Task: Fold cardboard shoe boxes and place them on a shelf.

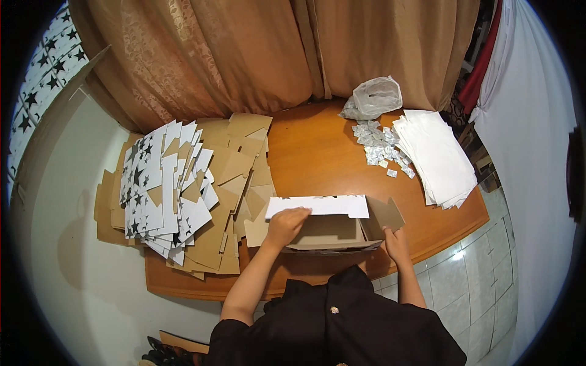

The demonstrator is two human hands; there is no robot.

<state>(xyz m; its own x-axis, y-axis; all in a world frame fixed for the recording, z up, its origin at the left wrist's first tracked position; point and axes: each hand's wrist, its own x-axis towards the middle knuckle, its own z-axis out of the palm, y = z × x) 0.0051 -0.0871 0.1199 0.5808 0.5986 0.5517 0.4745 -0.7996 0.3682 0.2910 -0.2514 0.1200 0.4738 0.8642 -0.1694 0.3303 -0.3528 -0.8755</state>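
box, open side up, long axis left to right, close to my edge of wooden table. my left hand grasps white flap, right hand grasps brown end flap. white wall left, brown curtain behind, white cloth right. flat cardboard stack crowds box's left end; plastic bag, small packets, white sheets lie apart, far right.

Matt cardboard box, smooth glossy wood table, crinkled plastic bag.
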